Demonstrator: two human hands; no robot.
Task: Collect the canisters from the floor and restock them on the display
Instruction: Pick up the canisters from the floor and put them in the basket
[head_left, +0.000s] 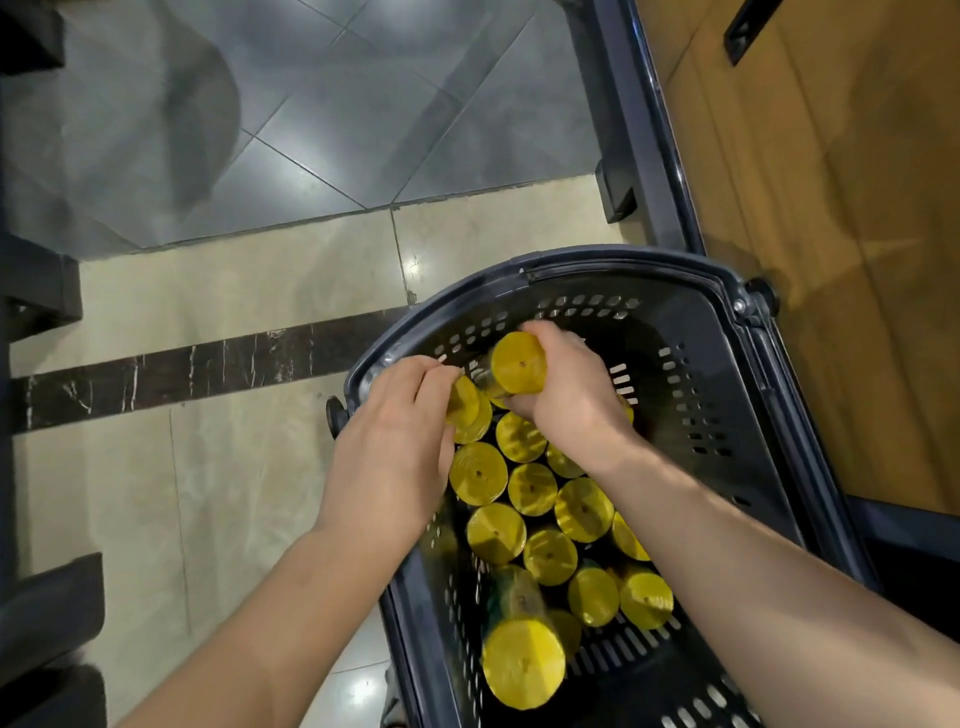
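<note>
Collecting looks done: more than 10 yellow-lidded canisters (532, 488) stand packed in the dark basket (623, 260) on the tiled floor (234, 312), and none shows loose there. Restocking is all still ahead. The right hand (571, 395) grips 1 raised canister (519, 364). The left hand (395, 447) curls round a second canister (464, 402), probably gripping it. A brown panel (831, 260) lies to the right. Neighbouring canisters crowd both hands.
</note>
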